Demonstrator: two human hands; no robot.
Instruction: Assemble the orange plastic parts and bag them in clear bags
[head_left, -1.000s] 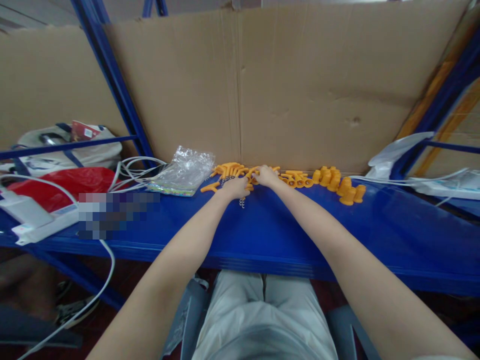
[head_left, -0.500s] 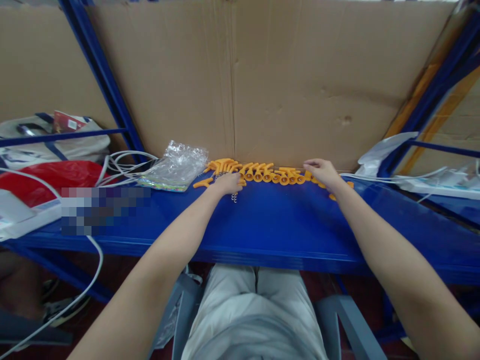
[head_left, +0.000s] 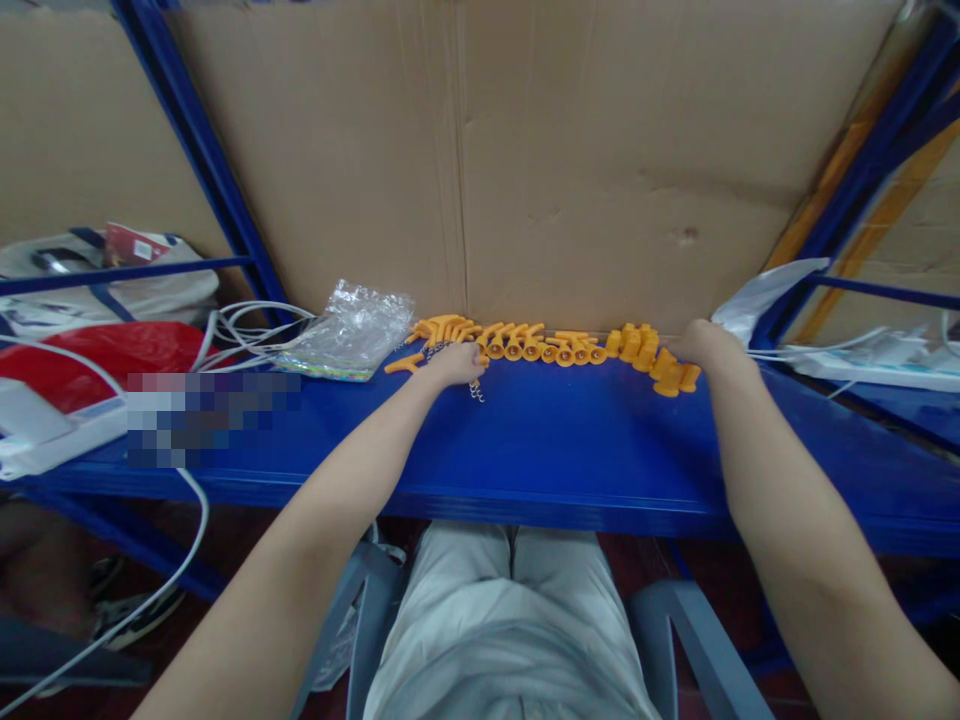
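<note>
My left hand (head_left: 456,364) is closed around at least one orange-handled corkscrew; a metal spiral (head_left: 478,392) pokes out below the fingers. Behind it lies a bunch of orange T-shaped corkscrew handles (head_left: 444,328), and a single orange handle (head_left: 405,364) rests just left of the wrist. To the right runs a row of orange funnel-shaped pieces (head_left: 532,350), their round ends facing me. Farther right, short orange pieces (head_left: 666,374) stand in a cluster. Beside that cluster is my right hand (head_left: 705,346), its fingers pointing down and mostly hidden, so its grasp is unclear.
A clear plastic bag (head_left: 352,335) lies left of the corkscrews. White cables (head_left: 255,318) and a red bag (head_left: 142,355) are farther left. Cardboard (head_left: 570,170) walls the back of the blue table (head_left: 540,450). White plastic (head_left: 765,295) is near the right post.
My right hand has moved right, from above the short orange pieces to their far side, uncovering them. My left hand stays almost in place, still closed on the corkscrew.
</note>
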